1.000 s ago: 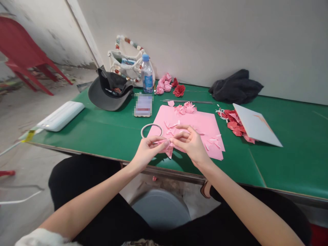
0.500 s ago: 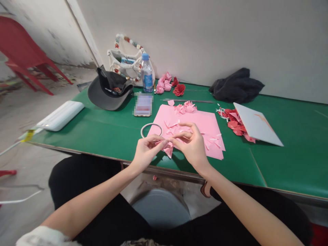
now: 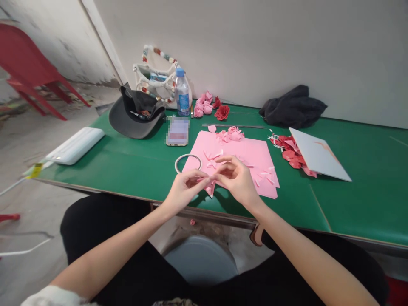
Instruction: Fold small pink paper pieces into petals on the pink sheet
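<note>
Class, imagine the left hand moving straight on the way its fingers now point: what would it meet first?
The left hand would probably meet the pink paper piece at its fingertips first, then the right hand just beyond, though depth is unclear.

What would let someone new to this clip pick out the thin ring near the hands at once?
Start at the green table, then find the large pink paper sheet on it. The thin pale ring lies at the sheet's left edge, just beyond the left hand. Unlike the flat paper scraps on the sheet, it is an open, hollow circle.
</note>
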The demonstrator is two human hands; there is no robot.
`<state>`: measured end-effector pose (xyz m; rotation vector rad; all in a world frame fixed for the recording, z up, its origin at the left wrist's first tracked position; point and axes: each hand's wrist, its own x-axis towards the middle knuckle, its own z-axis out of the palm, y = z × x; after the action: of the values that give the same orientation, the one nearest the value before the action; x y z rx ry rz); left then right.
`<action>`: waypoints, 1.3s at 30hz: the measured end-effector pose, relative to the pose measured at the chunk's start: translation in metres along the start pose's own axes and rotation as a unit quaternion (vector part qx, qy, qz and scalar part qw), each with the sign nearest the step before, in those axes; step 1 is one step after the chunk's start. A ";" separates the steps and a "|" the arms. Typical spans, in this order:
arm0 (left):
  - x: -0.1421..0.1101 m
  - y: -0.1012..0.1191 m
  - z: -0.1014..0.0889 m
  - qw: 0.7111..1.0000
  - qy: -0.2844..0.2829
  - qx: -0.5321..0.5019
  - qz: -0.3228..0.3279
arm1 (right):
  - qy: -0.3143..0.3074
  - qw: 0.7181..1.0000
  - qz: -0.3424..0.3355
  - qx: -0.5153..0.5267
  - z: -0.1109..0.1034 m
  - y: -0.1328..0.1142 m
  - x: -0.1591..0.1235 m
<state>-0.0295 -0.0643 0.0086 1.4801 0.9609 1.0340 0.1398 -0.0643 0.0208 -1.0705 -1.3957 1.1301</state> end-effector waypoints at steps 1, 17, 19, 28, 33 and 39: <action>0.002 0.001 -0.004 0.999 -0.007 0.037 0.010 | 0.010 1.000 -0.004 -0.016 -0.004 0.002 0.002; 0.014 -0.001 -0.037 0.931 -0.019 0.348 0.109 | -0.046 0.946 -0.128 -0.296 -0.011 0.024 0.005; 0.013 0.003 -0.032 0.955 -0.002 0.277 0.103 | -0.017 0.943 -0.161 -0.290 -0.010 0.021 0.003; 0.006 0.010 -0.013 1.000 0.011 0.022 0.003 | 0.004 0.937 -0.235 -0.260 0.004 0.009 -0.013; 0.006 0.006 -0.011 0.999 -0.023 -0.020 -0.024 | -0.009 0.929 -0.259 -0.264 0.003 0.013 -0.014; 0.005 0.008 -0.009 0.999 -0.019 -0.027 -0.009 | -0.006 0.936 -0.249 -0.248 0.004 0.010 -0.015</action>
<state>-0.0363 -0.0579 0.0180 1.4405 0.9111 1.0073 0.1377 -0.0781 0.0083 -0.9610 -1.8849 0.4213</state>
